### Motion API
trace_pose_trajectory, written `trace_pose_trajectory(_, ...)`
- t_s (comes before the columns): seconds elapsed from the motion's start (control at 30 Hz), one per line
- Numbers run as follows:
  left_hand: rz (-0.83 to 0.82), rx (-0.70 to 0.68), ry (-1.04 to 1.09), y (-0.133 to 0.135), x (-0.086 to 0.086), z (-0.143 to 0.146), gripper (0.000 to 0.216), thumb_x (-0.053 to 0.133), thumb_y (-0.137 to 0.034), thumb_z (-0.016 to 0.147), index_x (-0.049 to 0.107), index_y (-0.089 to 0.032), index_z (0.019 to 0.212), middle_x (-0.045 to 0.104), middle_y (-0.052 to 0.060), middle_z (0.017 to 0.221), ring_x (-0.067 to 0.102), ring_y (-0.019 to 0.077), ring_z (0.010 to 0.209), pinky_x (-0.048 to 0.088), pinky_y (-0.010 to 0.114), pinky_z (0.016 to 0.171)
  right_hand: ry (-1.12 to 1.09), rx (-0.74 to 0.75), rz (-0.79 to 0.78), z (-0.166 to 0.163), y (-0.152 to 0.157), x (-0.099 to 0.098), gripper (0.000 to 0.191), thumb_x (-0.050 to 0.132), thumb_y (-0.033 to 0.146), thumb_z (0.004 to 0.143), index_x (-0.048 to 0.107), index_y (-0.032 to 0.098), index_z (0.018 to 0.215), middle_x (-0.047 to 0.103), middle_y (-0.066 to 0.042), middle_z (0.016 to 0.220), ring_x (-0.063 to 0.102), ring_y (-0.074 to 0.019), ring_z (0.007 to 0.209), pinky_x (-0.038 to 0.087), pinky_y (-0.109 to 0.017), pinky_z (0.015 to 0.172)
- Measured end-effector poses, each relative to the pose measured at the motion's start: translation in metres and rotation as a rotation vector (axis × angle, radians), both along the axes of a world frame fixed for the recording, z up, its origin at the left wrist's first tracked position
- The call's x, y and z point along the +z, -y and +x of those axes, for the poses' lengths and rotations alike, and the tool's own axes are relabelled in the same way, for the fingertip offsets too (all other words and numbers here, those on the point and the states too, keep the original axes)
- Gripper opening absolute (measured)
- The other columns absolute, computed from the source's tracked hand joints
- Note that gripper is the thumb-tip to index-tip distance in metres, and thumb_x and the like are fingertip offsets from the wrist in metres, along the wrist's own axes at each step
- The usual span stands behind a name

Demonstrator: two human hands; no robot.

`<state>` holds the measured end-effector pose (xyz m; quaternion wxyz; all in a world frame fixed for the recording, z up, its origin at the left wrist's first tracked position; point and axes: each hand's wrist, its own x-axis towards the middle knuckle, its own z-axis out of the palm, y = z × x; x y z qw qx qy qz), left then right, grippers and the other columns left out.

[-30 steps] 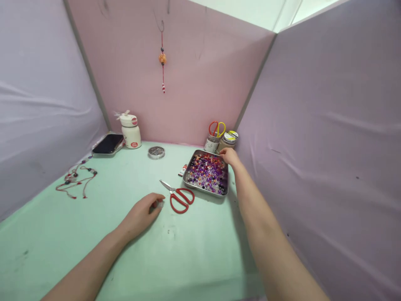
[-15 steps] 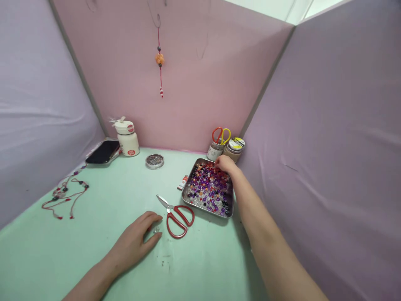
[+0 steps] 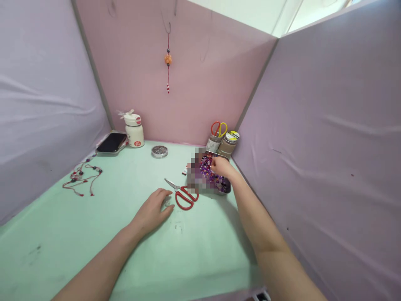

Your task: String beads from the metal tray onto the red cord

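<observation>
My right hand reaches into a metal tray full of purple, red and clear beads, its fingers curled together over the beads; whatever they pinch is too small to see. My left hand rests on the green table with its fingers stretched and slightly apart, touching a small clear bead by its fingertips. Red-handled scissors lie between my left hand and the tray.
Two jars, one holding red and yellow scissors, stand behind the tray. A white bottle, a phone, a round spool and beaded red cords lie to the left. A beaded charm hangs on the pink wall.
My right hand has moved from the tray's far corner toward its middle, over the beads. My left hand stays beside the scissors, fingers now flatter.
</observation>
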<state>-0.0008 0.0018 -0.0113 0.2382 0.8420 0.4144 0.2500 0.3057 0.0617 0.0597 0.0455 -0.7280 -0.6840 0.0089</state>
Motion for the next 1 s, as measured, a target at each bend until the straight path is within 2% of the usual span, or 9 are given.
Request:
trace_pose_trajectory(0.1, 0.092, 0.092, 0.118, 0.002, 0.002, 0.002, 0.033, 0.053, -0.035, 0.08, 0.057, -0.017, 0.108, 0.058, 0.01, 0.109, 0.053, 0.0241, 0.104, 0.041, 0.039, 0.093, -0.024, 0.068, 0.029, -0.05, 0.033, -0.005, 0.014, 0.05, 0.016, 0.077, 0.064, 0.016, 0.08, 0.067, -0.009, 0.083, 0.058, -0.0164, 0.072, 0.034, -0.025, 0.06)
trace_pose_trajectory(0.17, 0.038, 0.15, 0.212, 0.002, 0.006, 0.002, 0.031, 0.052, -0.036, 0.081, 0.059, -0.017, 0.104, 0.06, 0.009, 0.106, 0.056, 0.0236, 0.101, 0.043, 0.039, 0.09, -0.039, 0.097, 0.083, -0.082, 0.051, -0.011, 0.016, 0.048, 0.015, 0.079, 0.063, 0.016, 0.086, 0.067, -0.009, 0.091, 0.058, -0.0179, 0.078, 0.035, -0.026, 0.063)
trace_pose_trajectory(0.23, -0.136, 0.196, 0.331, 0.004, 0.01, 0.003, 0.028, 0.054, -0.037, 0.079, 0.06, -0.017, 0.099, 0.064, 0.007, 0.097, 0.061, 0.0214, 0.088, 0.047, 0.037, 0.083, -0.048, 0.119, 0.152, -0.11, 0.065, -0.018, 0.016, 0.046, 0.015, 0.081, 0.061, 0.017, 0.089, 0.065, -0.01, 0.095, 0.057, -0.0192, 0.083, 0.036, -0.027, 0.065)
trace_pose_trajectory(0.4, -0.833, 0.172, 0.772, 0.004, 0.018, -0.002, 0.021, 0.056, -0.031, 0.081, 0.061, -0.014, 0.094, 0.069, 0.01, 0.09, 0.066, 0.0167, 0.08, 0.051, 0.029, 0.079, -0.082, 0.199, 0.307, -0.156, 0.09, -0.032, 0.012, 0.046, 0.017, 0.085, 0.057, 0.017, 0.089, 0.063, -0.009, 0.093, 0.054, -0.02, 0.087, 0.038, -0.029, 0.073)
trace_pose_trajectory(0.53, -1.124, 0.154, 0.912, -0.002, 0.019, -0.008, 0.018, 0.048, -0.021, 0.087, 0.062, -0.011, 0.083, 0.07, 0.011, 0.078, 0.066, 0.0149, 0.07, 0.053, 0.025, 0.071, -0.169, 0.42, 0.307, -0.181, 0.104, -0.044, 0.01, 0.047, 0.014, 0.083, 0.055, 0.017, 0.087, 0.062, -0.006, 0.089, 0.053, -0.0178, 0.085, 0.038, -0.028, 0.075)
trace_pose_trajectory(0.7, -1.307, 0.115, 0.834, -0.007, 0.022, -0.01, 0.016, 0.057, -0.023, 0.083, 0.064, -0.011, 0.089, 0.071, 0.012, 0.087, 0.068, 0.0183, 0.081, 0.055, 0.027, 0.075, -0.298, 0.765, 0.254, -0.201, 0.117, -0.054, 0.007, 0.048, 0.016, 0.082, 0.055, 0.018, 0.083, 0.061, -0.006, 0.088, 0.053, -0.0181, 0.088, 0.039, -0.029, 0.079)
trace_pose_trajectory(0.83, -1.297, 0.081, 0.87, -0.008, 0.021, -0.012, 0.011, 0.06, -0.014, 0.08, 0.065, -0.011, 0.09, 0.071, 0.01, 0.087, 0.068, 0.0134, 0.077, 0.055, 0.022, 0.073, -0.465, 1.037, 0.126, -0.207, 0.127, -0.058, 0.008, 0.05, 0.015, 0.08, 0.056, 0.019, 0.085, 0.062, -0.005, 0.089, 0.054, -0.0159, 0.088, 0.041, -0.027, 0.082)
trace_pose_trajectory(0.9, -1.265, 0.053, 0.912, -0.01, 0.019, -0.015, 0.014, 0.059, -0.01, 0.08, 0.065, -0.01, 0.093, 0.07, 0.01, 0.089, 0.067, 0.0119, 0.075, 0.055, 0.02, 0.069, -0.563, 1.117, 0.011, -0.209, 0.133, -0.06, 0.008, 0.051, 0.015, 0.08, 0.057, 0.019, 0.083, 0.063, -0.003, 0.086, 0.055, -0.0142, 0.084, 0.042, -0.026, 0.082)
trace_pose_trajectory(1.0, -1.227, 0.056, 0.996, -0.014, 0.016, -0.019, 0.017, 0.058, -0.004, 0.079, 0.064, -0.009, 0.093, 0.07, 0.01, 0.089, 0.066, 0.0103, 0.071, 0.055, 0.018, 0.063, -0.77, 1.101, -0.17, -0.21, 0.14, -0.061, 0.008, 0.052, 0.014, 0.078, 0.058, 0.018, 0.081, 0.063, -0.002, 0.083, 0.055, -0.0122, 0.08, 0.044, -0.025, 0.079)
